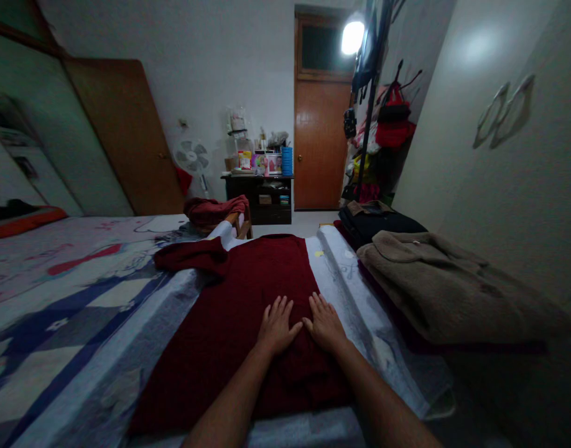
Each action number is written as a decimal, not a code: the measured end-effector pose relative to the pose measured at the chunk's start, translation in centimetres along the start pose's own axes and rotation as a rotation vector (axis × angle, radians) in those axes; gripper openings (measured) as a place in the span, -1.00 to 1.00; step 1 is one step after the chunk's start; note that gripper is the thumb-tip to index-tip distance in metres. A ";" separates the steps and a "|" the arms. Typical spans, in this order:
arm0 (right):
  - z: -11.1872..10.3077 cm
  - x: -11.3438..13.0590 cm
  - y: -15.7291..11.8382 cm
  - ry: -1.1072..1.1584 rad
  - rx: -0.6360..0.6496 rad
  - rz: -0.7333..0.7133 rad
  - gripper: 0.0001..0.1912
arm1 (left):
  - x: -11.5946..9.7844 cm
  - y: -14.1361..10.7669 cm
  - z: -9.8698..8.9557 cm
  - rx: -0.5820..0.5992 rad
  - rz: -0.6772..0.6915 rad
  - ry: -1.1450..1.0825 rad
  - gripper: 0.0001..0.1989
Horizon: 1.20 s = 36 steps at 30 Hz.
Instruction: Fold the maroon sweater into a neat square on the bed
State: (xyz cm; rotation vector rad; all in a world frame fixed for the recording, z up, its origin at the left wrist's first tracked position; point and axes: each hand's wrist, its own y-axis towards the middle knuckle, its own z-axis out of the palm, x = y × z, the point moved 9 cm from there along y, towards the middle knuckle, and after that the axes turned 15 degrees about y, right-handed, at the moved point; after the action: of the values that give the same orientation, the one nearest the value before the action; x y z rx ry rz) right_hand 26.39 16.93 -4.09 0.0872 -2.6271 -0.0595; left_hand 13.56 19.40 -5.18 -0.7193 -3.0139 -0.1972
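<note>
Sweater: where does it lie, please?

It lies in front of the person, on the sheet, and its body reaches toward twelve o'clock. One sleeve goes out to ten o'clock, as seen from the hands.

And how is the grip?

Neither hand grips. The left hand and the right hand rest palm down on the dark red cloth, fingers straight and a little spread, nothing pinched. The thumbs are very near each other; if they touch, I cannot tell.

Which step is it, in your judgement?

I think it is smoothing. Some creases show at six o'clock from the hands, between the forearms. Whether another sleeve lies there, I cannot say.

How does one do this well?

It is good to press lightly with the whole palm, and to stroke outward, toward three and nine o'clock. Fingertips alone may push the soft cloth into new creases. One hand can hold the middle while the other strokes.

Is there enough room?

I believe so. The coat, at two o'clock, lies apart from the sweater.
</note>
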 end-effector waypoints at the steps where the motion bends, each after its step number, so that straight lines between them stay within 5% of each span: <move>1: 0.0 0.0 -0.4 0.001 0.000 0.000 -0.28 | 0.0 0.0 0.1 0.000 -0.001 0.003 -0.30; 12: -0.8 0.8 -3.4 -0.014 0.082 0.051 -0.36 | 0.1 0.2 0.3 -0.044 -0.001 0.031 -0.39; 19: -0.5 3.4 -4.0 0.038 -0.029 -0.012 -0.41 | 0.1 0.3 0.4 -0.039 -0.001 0.058 -0.42; 25: 1.4 2.4 -5.1 0.041 -0.009 -0.045 -0.39 | 0.0 0.2 0.1 -0.034 0.004 0.057 -0.44; 36: 0.5 2.2 -6.6 0.004 -0.070 -0.019 -0.42 | -1.0 -1.2 -1.3 -0.016 -0.030 0.040 -0.48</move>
State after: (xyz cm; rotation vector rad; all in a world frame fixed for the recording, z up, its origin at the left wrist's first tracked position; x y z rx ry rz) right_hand 24.57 10.17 -3.81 0.0875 -2.6174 -0.1570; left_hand 13.91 17.73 -4.07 -0.6631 -2.9901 -0.2343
